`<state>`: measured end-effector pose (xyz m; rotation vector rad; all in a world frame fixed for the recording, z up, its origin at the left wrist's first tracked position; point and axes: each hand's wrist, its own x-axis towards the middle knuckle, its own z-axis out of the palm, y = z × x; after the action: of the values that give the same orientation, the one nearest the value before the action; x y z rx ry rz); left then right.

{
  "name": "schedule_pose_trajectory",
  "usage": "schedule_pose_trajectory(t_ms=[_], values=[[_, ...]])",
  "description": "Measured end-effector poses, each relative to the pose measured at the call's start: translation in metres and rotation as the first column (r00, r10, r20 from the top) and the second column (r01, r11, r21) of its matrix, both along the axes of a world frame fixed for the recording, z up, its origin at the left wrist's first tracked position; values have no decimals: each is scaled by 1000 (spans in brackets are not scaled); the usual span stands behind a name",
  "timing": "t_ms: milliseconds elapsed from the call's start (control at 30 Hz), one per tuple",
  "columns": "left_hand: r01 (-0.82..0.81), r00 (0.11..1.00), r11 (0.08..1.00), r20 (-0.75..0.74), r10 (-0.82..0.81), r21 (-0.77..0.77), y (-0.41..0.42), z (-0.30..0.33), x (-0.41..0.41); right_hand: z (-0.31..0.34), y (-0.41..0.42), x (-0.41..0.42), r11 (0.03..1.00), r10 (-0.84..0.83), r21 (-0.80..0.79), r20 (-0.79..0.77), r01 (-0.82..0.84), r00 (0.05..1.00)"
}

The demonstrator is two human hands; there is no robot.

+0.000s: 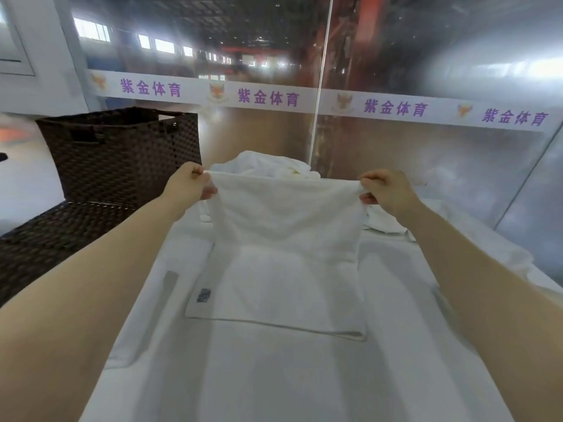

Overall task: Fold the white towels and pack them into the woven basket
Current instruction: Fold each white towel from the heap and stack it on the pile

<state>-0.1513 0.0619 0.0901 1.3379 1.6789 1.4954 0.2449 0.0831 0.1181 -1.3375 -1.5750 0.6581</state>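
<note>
A white towel [283,269] lies on the white-covered desk [274,376], its near half flat, its far edge lifted. The left hand [187,185] and right hand [387,190] each pinch a far corner. Beyond the towel sits a heap of towels [274,162]; left of it, the woven basket [122,150].

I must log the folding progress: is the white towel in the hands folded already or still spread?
Half folded: left hand and right hand pinch the lifted far corners of the white towel; its near half lies flat.
</note>
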Motion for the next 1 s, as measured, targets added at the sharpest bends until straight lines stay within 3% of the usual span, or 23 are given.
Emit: schedule_pose_trajectory(t_ms=[200,400,567,700,833,1000], values=[[33,994,997,102,-40,65,15,-3,-7,-5,9,3,997,4,71,-8,-4,1000],[50,991,998,125,-53,25,49,3,-3,-4,42,4,999,-33,-6,-10,33,999],[22,978,999,207,-15,-33,81,-1,4,-8,71,5,988,-63,-146,-105,47,992],[10,971,1000,241,-9,-3,99,3,16,-8,87,8,981,-131,-172,-254,88,958],[-19,996,1000,91,20,-7,77,-1,23,-21,71,11,978,-160,-177,-319,107,934],[-92,929,996,-360,80,-17,-1,-26,18,-52,9,13,984,-132,-160,-331,82,934]])
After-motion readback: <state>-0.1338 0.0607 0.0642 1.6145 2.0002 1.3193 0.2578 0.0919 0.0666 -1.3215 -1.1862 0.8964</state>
